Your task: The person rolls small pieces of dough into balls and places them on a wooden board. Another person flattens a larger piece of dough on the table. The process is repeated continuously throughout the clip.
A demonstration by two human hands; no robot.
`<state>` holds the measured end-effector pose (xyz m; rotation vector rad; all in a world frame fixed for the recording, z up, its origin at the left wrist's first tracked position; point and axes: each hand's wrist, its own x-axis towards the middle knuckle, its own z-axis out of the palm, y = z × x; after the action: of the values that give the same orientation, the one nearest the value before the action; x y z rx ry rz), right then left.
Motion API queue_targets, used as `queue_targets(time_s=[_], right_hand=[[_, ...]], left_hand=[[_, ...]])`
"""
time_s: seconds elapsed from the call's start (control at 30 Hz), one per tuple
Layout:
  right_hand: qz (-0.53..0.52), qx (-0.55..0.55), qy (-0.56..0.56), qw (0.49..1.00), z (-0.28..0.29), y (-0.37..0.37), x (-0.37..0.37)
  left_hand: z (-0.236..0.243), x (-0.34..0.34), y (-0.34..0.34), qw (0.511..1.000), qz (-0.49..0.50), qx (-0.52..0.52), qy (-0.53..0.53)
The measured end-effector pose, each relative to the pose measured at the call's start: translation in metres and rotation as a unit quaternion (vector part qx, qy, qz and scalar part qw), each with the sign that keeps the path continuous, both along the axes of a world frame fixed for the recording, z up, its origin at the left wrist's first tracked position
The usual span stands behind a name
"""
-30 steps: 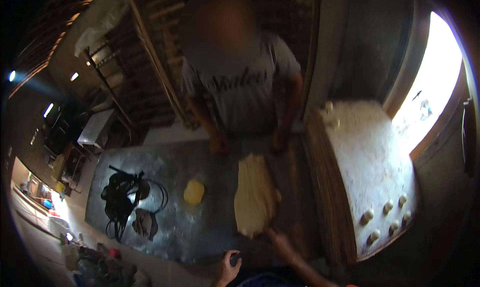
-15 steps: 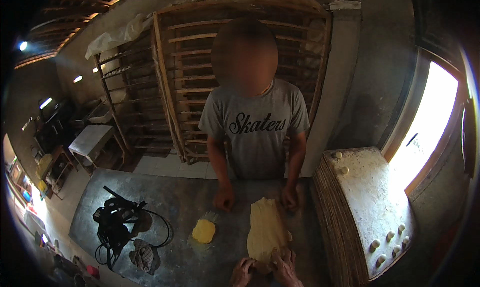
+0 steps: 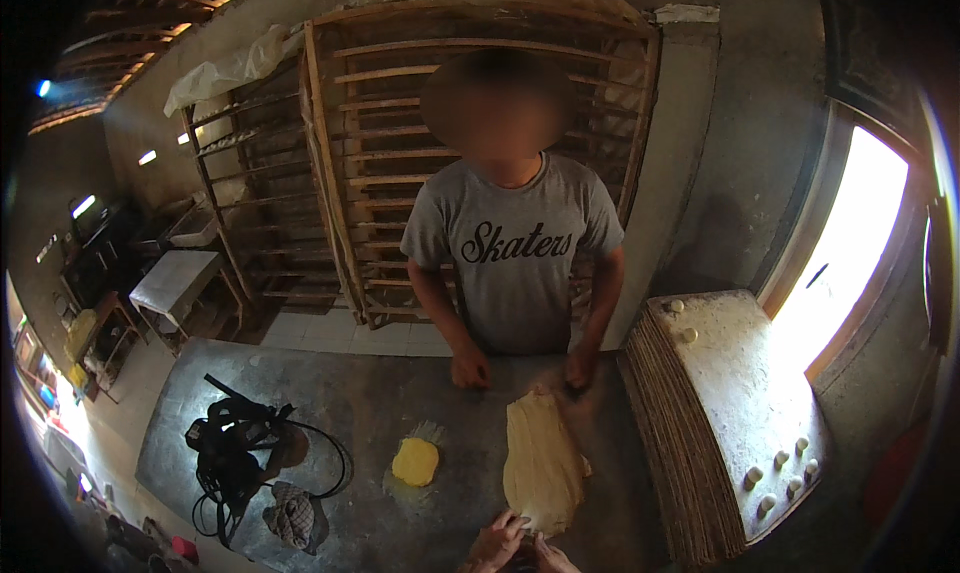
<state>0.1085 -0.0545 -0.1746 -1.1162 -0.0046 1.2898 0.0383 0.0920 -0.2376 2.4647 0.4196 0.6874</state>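
Note:
A long pale sheet of dough (image 3: 543, 463) lies on the dark metal table, its far end narrower and a small flap sticking out on its right side. My left hand (image 3: 497, 541) is at the near end of the sheet, its fingers curled onto the dough's edge. Close beside it, my right hand (image 3: 552, 556) pinches the same near edge, partly cut off by the bottom of the picture. To the left of the sheet sits a yellow lump of fat or butter (image 3: 415, 462), with a greasy smear around it.
Across the table (image 3: 370, 403) stands a co-worker, one hand (image 3: 579, 367) close to the dough's far end. Black straps (image 3: 238, 438) and a patterned cloth (image 3: 290, 516) lie at left. On the right, stacked boards (image 3: 720, 373) carry several small dough balls. Wooden racks (image 3: 385, 183) stand behind.
My hands have drawn closer together at the dough's near edge. The dough appears slightly further right in the picture. The co-worker's hands have pulled back toward the table's far edge.

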Motion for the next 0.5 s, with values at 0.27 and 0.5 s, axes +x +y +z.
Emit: queue_targets(time_s=[0.27,0.5], right_hand=[[0.051,0.131,0.309,0.941,-0.049,0.022,0.023],[-0.050,-0.085,-0.188,0.977,-0.041,0.030,-0.012]], left_hand=[[0.140,-0.053,-0.051,0.951,-0.002,-0.275,0.139],[0.002,-0.068,0.012,0.705,0.097,-0.680,0.176]])
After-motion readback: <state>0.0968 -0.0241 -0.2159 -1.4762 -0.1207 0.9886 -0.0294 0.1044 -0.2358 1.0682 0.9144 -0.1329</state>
